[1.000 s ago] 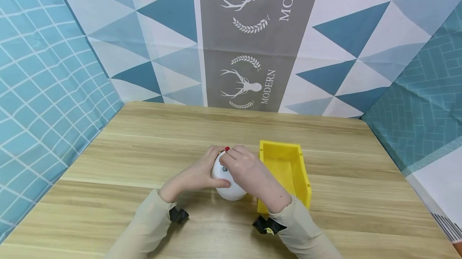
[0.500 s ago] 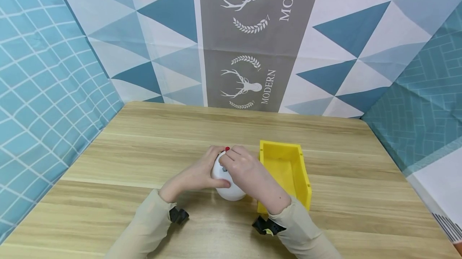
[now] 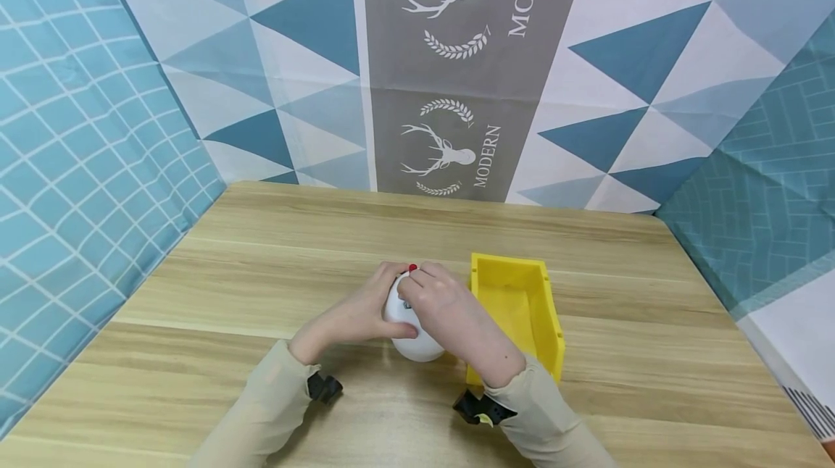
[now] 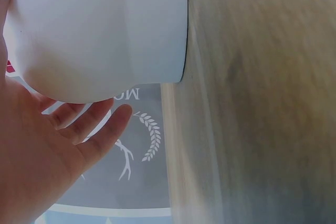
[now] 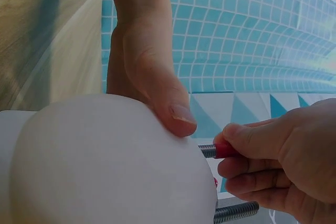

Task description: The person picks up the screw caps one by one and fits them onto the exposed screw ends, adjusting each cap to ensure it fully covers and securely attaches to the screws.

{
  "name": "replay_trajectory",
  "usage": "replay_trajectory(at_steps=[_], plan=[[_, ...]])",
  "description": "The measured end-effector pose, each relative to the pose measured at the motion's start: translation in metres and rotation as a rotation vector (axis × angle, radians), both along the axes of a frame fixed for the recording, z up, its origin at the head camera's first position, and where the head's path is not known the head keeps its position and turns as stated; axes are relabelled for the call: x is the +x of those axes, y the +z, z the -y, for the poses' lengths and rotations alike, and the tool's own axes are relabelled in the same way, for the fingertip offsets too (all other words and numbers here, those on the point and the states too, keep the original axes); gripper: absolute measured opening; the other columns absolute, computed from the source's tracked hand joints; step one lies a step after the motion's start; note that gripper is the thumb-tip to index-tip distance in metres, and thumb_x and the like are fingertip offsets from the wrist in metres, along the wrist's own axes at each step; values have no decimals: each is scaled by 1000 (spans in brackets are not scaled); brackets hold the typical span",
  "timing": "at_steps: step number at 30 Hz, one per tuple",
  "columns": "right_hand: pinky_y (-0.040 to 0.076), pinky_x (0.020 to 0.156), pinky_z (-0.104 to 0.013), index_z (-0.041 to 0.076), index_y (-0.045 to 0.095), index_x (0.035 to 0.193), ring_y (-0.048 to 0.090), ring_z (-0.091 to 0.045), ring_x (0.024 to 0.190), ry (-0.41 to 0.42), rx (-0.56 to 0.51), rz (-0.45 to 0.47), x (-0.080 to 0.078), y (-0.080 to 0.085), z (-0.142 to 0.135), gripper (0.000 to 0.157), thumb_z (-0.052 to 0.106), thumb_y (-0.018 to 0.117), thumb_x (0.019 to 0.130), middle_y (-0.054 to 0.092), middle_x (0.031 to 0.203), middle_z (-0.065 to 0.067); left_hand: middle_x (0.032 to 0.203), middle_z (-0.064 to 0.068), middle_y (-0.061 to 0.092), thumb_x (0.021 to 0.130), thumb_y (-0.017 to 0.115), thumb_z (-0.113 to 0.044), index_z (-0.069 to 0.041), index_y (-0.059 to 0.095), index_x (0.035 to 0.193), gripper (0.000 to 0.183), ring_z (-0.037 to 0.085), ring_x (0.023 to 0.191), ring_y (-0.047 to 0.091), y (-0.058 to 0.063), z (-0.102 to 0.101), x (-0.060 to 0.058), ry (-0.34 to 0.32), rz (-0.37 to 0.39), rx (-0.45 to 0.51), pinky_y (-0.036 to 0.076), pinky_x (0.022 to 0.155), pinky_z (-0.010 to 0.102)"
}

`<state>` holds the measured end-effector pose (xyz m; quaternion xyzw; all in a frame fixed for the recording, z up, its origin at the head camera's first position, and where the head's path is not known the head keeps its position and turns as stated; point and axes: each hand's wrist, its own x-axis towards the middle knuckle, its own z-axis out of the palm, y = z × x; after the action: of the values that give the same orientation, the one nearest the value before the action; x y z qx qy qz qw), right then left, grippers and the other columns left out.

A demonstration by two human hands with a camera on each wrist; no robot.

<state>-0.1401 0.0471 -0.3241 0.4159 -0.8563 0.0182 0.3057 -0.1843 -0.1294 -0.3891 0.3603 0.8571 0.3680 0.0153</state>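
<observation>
A smooth white rounded body [image 3: 419,349] stands on the wooden table in the head view. My left hand [image 3: 355,314] holds its left side, thumb towards me and fingers at the far side. From its top, in the right wrist view, project a threaded metal rod [image 5: 207,151] and a second bare threaded rod [image 5: 237,212]. My right hand [image 5: 281,156] pinches a red cap-like piece [image 5: 226,150] on the first rod's end between thumb and index finger. Another red tip [image 3: 413,267] shows beyond the fingers in the head view. The left wrist view shows the body's flat base [image 4: 185,30].
A yellow open-topped bin [image 3: 553,312] stands on the table just right of the white body, partly behind my right forearm. Patterned cloth walls [image 3: 313,127] rise along the table's back and sides. A black strap device [image 3: 324,388] sits on each wrist.
</observation>
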Motion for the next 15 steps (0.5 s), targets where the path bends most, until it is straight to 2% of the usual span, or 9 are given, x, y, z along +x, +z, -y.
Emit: replay_trajectory(at_steps=[8,15], plan=[[42,72,-20,14,65,82,51,-11,72,16,88,11,-6,0,-2,8,8,69,77,63,79,4,125,-4,35,70,72,-50,-16,30,133,83,9,105,44,0,0,-1,3,8,-15,44,85,28],[43,71,-20,14,66,85,51,-11,73,28,52,102,-7,-1,-3,5,11,67,80,63,82,4,126,-3,35,70,71,-52,-16,29,134,85,10,106,44,-1,0,0,8,0,-23,44,86,28]])
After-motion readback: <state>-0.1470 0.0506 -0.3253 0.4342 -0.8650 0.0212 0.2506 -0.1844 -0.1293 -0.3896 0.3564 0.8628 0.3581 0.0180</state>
